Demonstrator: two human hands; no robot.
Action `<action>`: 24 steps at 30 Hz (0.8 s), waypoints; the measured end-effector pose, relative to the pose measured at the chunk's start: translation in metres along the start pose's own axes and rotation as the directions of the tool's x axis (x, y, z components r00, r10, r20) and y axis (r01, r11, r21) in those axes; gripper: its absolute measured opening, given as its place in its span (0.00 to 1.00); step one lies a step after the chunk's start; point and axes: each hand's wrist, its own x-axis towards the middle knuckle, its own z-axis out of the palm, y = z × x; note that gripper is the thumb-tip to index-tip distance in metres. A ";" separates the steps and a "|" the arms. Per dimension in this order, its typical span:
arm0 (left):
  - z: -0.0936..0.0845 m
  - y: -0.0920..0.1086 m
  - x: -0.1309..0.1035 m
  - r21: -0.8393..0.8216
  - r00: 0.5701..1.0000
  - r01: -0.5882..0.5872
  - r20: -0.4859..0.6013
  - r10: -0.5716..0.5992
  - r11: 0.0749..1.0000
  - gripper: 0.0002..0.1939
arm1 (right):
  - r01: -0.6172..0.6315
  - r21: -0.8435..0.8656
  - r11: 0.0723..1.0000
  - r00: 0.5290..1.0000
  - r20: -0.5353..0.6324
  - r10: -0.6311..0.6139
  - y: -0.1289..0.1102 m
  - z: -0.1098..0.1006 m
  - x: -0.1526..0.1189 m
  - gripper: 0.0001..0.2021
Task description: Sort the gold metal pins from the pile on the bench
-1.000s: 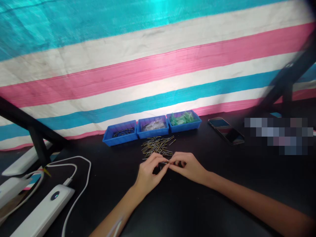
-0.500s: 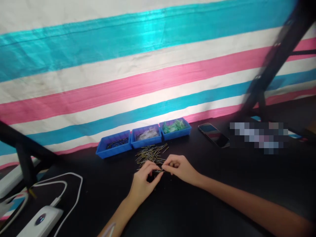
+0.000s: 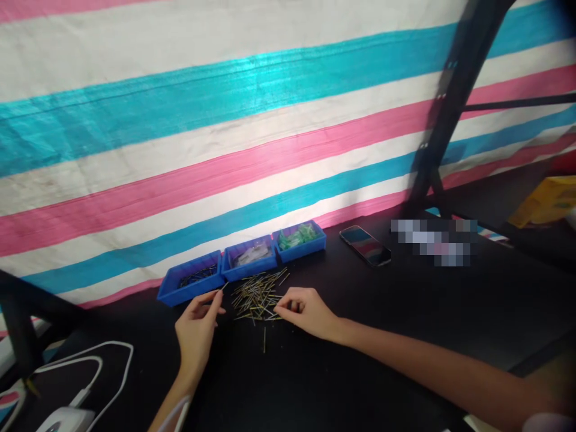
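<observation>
A loose pile of thin metal pins [image 3: 256, 295] lies on the black table, and one single pin [image 3: 264, 339] lies apart, nearer to me. My left hand [image 3: 201, 318] is left of the pile, thumb and forefinger pinched on a thin pin [image 3: 224, 286] whose tip sticks out, just in front of the left blue tray [image 3: 168, 294]. At the pile's right edge is my right hand [image 3: 306, 309], its fingertips pressed together over the pins; what they hold, if anything, is too small to make out.
Behind the pile, a middle blue tray [image 3: 252, 268] holds clear pieces and a right blue tray [image 3: 302, 250] holds green ones. A phone [image 3: 365, 245] lies right of them. At the lower left are a white device [image 3: 67, 420] and its cable [image 3: 128, 366].
My hands were together in front of the pile; now they are apart. The left has moved left towards the left tray, and a single pin shows between them. The view has shifted.
</observation>
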 end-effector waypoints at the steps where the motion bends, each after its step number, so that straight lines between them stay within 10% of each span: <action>1: -0.002 -0.001 0.004 -0.046 0.999 0.013 -0.029 -0.015 0.999 0.19 | 0.010 -0.012 1.000 1.000 0.003 -0.010 0.000 0.000 0.000 0.07; 17: -0.007 0.009 0.061 -0.144 0.981 -0.039 -0.196 0.010 0.989 0.29 | 0.038 -0.019 0.999 0.998 0.042 -0.037 0.003 0.002 -0.004 0.06; 21: -0.004 0.017 0.033 0.069 0.976 -0.208 -0.059 0.212 0.976 0.19 | 0.058 -0.043 0.997 0.996 0.074 -0.055 0.004 0.003 -0.005 0.05; 24: -0.001 0.024 0.004 0.270 0.866 -0.473 0.318 0.386 0.838 0.13 | 0.071 -0.069 0.995 0.994 0.089 -0.065 0.005 0.003 -0.005 0.03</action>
